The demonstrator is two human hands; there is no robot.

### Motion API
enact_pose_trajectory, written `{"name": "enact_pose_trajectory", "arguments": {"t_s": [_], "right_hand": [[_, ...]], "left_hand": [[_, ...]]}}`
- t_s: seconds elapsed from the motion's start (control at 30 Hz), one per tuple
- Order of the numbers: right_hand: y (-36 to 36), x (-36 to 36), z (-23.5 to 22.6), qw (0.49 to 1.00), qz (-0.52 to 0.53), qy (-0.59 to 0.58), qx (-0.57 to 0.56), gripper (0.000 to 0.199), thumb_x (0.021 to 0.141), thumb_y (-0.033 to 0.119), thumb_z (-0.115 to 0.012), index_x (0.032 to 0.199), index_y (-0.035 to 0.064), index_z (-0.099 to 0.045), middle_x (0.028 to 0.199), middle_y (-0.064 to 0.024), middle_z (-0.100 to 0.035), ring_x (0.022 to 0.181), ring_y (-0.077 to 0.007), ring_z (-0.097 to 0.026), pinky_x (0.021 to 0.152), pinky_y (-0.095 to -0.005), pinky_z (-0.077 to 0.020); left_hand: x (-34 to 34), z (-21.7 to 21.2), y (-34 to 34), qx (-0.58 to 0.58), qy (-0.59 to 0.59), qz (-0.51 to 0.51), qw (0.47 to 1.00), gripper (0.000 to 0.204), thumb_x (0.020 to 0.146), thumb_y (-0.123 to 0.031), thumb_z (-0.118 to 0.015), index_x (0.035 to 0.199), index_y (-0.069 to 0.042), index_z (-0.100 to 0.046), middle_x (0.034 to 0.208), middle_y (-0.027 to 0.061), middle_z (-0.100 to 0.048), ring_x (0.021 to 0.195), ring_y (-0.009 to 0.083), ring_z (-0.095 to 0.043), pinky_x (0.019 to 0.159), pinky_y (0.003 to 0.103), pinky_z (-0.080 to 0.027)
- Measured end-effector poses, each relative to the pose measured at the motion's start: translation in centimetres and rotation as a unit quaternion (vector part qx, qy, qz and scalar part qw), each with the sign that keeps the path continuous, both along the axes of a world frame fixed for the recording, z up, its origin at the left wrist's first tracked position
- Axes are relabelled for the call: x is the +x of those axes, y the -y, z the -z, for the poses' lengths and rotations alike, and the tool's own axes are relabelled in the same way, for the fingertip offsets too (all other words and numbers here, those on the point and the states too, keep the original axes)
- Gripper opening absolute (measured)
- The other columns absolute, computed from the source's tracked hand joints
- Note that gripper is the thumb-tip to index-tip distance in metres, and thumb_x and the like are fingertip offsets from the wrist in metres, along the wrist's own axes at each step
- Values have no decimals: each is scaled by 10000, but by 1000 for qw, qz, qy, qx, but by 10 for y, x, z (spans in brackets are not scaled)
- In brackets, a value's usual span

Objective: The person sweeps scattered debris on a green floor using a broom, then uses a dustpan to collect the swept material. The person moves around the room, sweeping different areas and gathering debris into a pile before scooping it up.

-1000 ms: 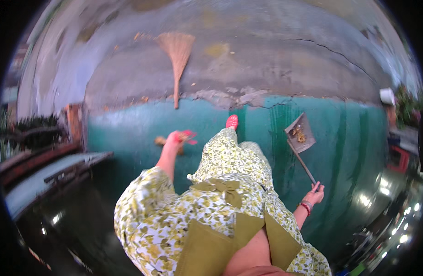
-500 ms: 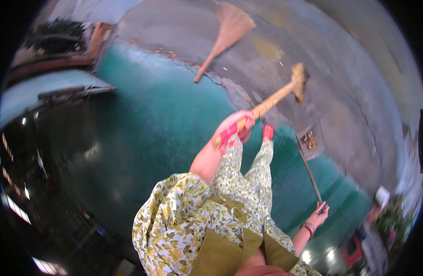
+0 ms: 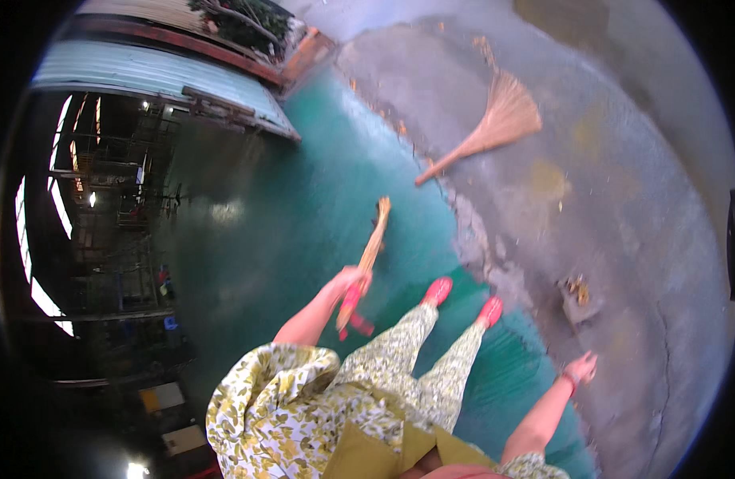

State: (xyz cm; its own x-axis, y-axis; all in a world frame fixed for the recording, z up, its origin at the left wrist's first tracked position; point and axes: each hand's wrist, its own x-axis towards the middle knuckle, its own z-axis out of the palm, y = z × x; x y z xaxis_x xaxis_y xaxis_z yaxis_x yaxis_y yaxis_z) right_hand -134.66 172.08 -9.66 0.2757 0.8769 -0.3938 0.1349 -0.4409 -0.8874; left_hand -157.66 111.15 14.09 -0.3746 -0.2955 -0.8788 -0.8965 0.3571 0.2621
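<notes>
My left hand [image 3: 353, 281] is closed around a short hand broom [image 3: 373, 243] with a yellowish handle and a pink-red wrap at its near end. The broom points away from me above the green floor, left of my feet. Out to the right, my right hand [image 3: 581, 367] is closed at the end of a dustpan's handle, which is mostly foreshortened from here. Beyond that hand is the grey dustpan [image 3: 580, 313], over the concrete, with brown dry debris [image 3: 576, 289] in it.
A long straw broom [image 3: 495, 128] lies on the grey concrete [image 3: 607, 207] ahead. A cracked, broken edge [image 3: 475, 235] separates it from the green floor [image 3: 295, 207]. My red shoes [image 3: 439, 290] stand near that edge. Pale blue corrugated sheeting [image 3: 160, 72] and a dark interior are at left.
The hand broom has swung left and lower, from over the concrete to over the green floor. My right hand and the dustpan have moved outward to the right, and the view has turned.
</notes>
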Motion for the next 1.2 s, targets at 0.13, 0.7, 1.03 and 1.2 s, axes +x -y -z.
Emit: {"name": "enact_pose_trajectory", "arguments": {"t_s": [0.13, 0.7, 1.03, 1.2], "right_hand": [[-21, -35, -1, 995, 43, -90, -28, 179, 745, 97, -638, 795, -20, -512, 900, -183, -540, 749, -245, -574, 586, -305, -534], [-22, -15, 79, 747, -574, 329, 69, 474, 783, 284, -610, 1095, -61, -519, 1113, -209, -530, 973, -278, -538, 828, -342, -463], [-20, -37, -21, 550, -700, 454, 45, 687, 680, 249, -718, 1256, 50, -400, 1213, -147, -479, 1046, -290, -502, 860, -382, -438], [28, -16, 9, 677, -669, 307, 15, 538, 716, 124, -650, 1205, 75, -432, 1132, -174, -507, 1005, -359, -507, 776, -482, -466]], "left_hand": [[-10, 91, -75, 152, -12, -122, 981, 77, 639, -53, -588, 631, -39, -513, 515, 43, -481, 418, 155, -476, 410, 287, -411], [46, -66, -126, 412, 14, 56, 910, 782, 662, 1, -529, 1358, -69, -179, 670, 30, -487, 446, 71, -478, 385, 213, -402], [306, -112, 65, 166, -49, -373, 912, 428, 663, 2, -548, 1061, -88, -421, 615, 22, -450, 448, 94, -456, 386, 241, -401], [438, -83, 140, 35, -109, -633, 766, 123, 607, 27, -569, 662, -26, -472, 507, 38, -454, 393, 132, -454, 360, 276, -411]]}}
